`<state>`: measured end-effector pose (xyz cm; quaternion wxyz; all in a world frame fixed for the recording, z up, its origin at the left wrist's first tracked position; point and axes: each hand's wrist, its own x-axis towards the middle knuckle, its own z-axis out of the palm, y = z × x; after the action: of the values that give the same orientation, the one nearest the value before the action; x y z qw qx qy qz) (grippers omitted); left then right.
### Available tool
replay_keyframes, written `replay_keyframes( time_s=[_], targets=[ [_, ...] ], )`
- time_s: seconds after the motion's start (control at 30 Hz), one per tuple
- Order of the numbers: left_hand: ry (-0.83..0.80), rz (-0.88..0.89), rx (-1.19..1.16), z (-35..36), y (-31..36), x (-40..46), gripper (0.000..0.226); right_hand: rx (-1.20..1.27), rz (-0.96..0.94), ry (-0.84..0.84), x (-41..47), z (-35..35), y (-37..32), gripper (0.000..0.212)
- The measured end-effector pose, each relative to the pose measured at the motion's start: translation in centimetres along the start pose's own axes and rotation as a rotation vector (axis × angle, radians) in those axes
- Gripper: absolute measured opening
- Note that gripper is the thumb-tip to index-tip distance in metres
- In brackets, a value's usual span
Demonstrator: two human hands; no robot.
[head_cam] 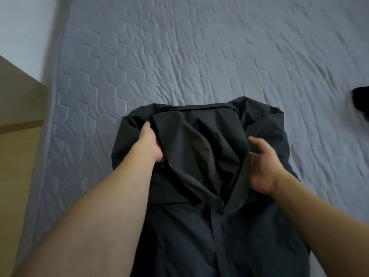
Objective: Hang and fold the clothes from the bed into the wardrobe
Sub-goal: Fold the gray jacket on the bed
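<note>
A dark grey jacket [201,148] with a zip along its far edge lies bunched on the bed [179,56], running from mid-frame down to the bottom edge. My left hand [148,143] grips a fold of the fabric on the jacket's left side, fingers tucked under the cloth. My right hand [263,164] holds the jacket's right side, thumb on top and fingers curled around the fabric. A raised fold of cloth stands between both hands.
The bed has a pale grey quilted cover with a hexagon pattern. Another black garment [361,102] lies at the right edge of the frame. A wooden floor [18,136] and a white wall [26,27] lie left of the bed.
</note>
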<state>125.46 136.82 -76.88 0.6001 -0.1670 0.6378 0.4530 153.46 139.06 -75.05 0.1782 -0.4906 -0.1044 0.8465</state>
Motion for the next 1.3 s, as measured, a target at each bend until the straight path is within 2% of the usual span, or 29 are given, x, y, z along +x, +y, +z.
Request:
replay_keyframes(
  time_s=[0.07, 0.2, 0.3, 0.37, 0.4, 0.43, 0.47, 0.5, 0.53, 0.6, 0.63, 0.7, 0.77, 0.87, 0.93, 1.0, 1.13, 1.3],
  targets=[
    [-0.119, 0.117, -0.071, -0.5, -0.3, -0.7, 0.042, 0.004, 0.034, 0.035, -0.3, -0.7, -0.4, 0.066],
    [-0.424, 0.190, -0.236, -2.6, -1.6, -2.7, 0.034, 0.041, 0.001, 0.066, -0.5, -0.8, -0.6, 0.048],
    [-0.403, 0.180, -0.151, -4.2, -1.2, -3.7, 0.034, 0.049, -0.037, 0.117, -0.6, -0.4, -0.1, 0.042],
    [-0.221, 0.160, 0.051, -4.3, -0.3, -3.9, 0.034, -0.274, -0.021, 0.268, -0.4, -0.4, 0.6, 0.035],
    [-0.051, 0.192, 0.221, -4.4, 0.0, -3.8, 0.036, -0.543, -0.008, 0.392, -0.6, -0.4, 0.8, 0.033],
    [0.189, 0.278, 0.431, -4.6, 0.0, -3.3, 0.042, -0.835, -0.003, 0.522, -0.7, -0.4, 0.9, 0.033],
    [0.473, 0.431, 0.671, -4.9, -0.3, -2.8, 0.048, -1.106, -0.046, 0.632, -0.6, -0.6, 0.9, 0.036],
    [0.688, 0.626, 0.901, -5.3, -0.7, -2.5, 0.049, -1.311, -0.173, 0.730, -0.5, -0.6, 0.8, 0.040],
    [0.778, 0.827, 1.068, -5.5, -1.2, -2.5, 0.050, -1.430, -0.381, 0.801, -0.2, -0.4, 0.7, 0.045],
    [0.699, 1.093, 1.327, -5.1, -2.2, -2.3, 0.054, -1.568, -0.784, 0.809, 0.9, 0.8, 0.4, 0.058],
    [0.605, 1.139, 1.489, -4.6, -2.5, -2.0, 0.057, -1.670, -0.882, 0.764, 1.8, 1.8, 0.2, 0.063],
    [0.439, 1.161, 1.782, -3.8, -2.4, -0.6, 0.062, -1.948, -0.936, 0.626, 4.2, 3.6, -0.2, 0.067],
    [0.353, 1.079, 1.862, -3.2, -1.7, 1.4, 0.066, -2.166, -0.854, 0.550, 7.0, 3.7, -1.0, 0.069],
    [0.401, 1.002, 1.876, -3.0, -1.6, 5.0, 0.073, -2.210, -0.612, 0.643, 11.1, 0.6, -2.8, 0.075],
    [0.429, 0.942, 1.877, -3.1, -2.4, 7.5, 0.074, -2.197, -0.529, 0.687, 13.5, -1.3, -3.4, 0.080],
    [0.466, 0.919, 1.826, -3.1, -3.6, 9.6, 0.073, -2.157, -0.580, 0.707, 15.5, -2.4, -3.2, 0.080],
    [0.591, 1.058, 1.760, -3.3, -5.4, 11.9, 0.074, -2.058, -0.783, 0.722, 17.6, -3.7, -2.1, 0.075],
    [0.604, 1.086, 1.759, -3.0, -4.9, 12.5, 0.077, -2.028, -0.834, 0.669, 18.0, -3.9, -2.9, 0.072]
  ],
)
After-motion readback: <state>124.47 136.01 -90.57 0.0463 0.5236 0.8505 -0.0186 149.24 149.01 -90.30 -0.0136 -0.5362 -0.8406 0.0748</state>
